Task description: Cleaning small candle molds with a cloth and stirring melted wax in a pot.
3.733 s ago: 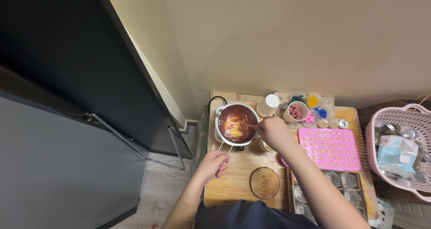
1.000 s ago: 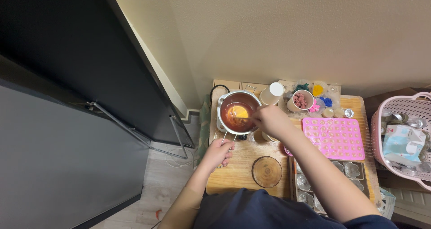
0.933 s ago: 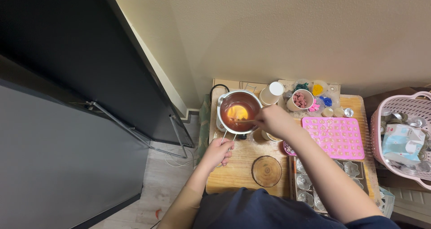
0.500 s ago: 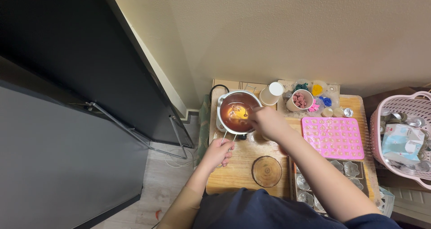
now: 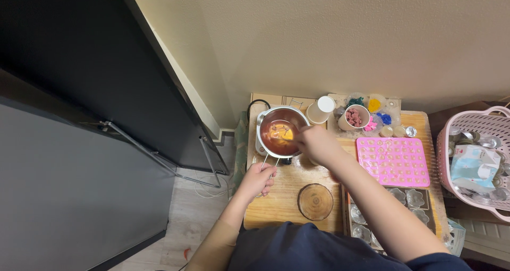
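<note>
A small metal pot of reddish-brown liquid with a bright orange patch stands at the far left of a low wooden table. My left hand grips the pot's wire handle near the table's left edge. My right hand hovers by the pot's right rim, closed on a thin stick whose tip dips into the liquid.
A pink silicone mould lies to the right, with clear flower-shaped moulds in front of it. A round wooden coaster, a white paper cup, a bowl of pink chunks and small coloured dishes stand nearby. A pink basket sits at the far right.
My right hand has kept moving the stick around in the pot, shifting slightly left. The orange patch in the liquid has changed shape. My left hand has stayed on the handle.
</note>
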